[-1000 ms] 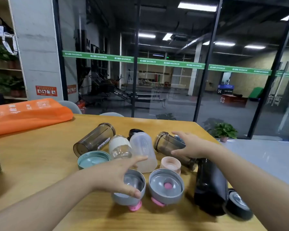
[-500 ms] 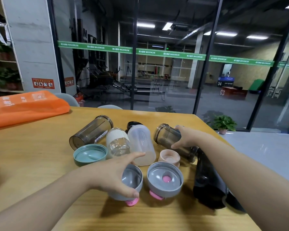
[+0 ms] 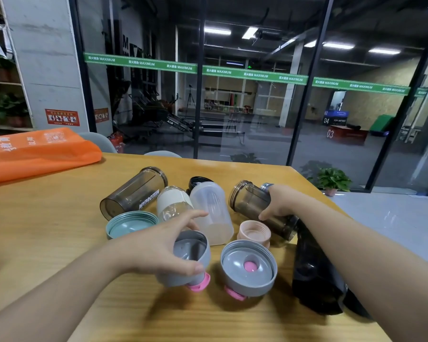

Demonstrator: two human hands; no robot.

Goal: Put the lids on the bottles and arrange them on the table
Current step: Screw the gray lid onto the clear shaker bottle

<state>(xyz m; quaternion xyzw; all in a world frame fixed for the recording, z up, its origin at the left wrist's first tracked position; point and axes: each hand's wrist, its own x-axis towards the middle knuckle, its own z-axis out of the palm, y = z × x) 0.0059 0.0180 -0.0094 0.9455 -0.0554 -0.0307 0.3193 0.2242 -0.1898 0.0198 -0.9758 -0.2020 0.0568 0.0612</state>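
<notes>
The left hand (image 3: 163,245) curls round a grey lid (image 3: 192,261) with a pink cap, thumb along its near rim and fingers over the far edge, holding it tilted just above the wooden table (image 3: 47,230). The right hand (image 3: 279,206) grips a smoky bottle (image 3: 252,206) lying on its side, fingers wrapped over its body.

At 3 o'clock of the held lid a second grey lid (image 3: 248,266) lies upturned, a pink lid (image 3: 255,233) just beyond it. A teal lid (image 3: 131,224) sits at 10 o'clock. A dark bottle (image 3: 134,192) lying at 11 o'clock reads "MYPROTEIN". Beside it lie a clear white-banded bottle (image 3: 173,203) and a frosted bottle (image 3: 211,213). A black bottle (image 3: 314,275) lies under the right forearm.

The glass wall's green stripe (image 3: 255,75) reads "MAXIMUM". An orange bag (image 3: 35,151) at far left carries white writing, not readable.
</notes>
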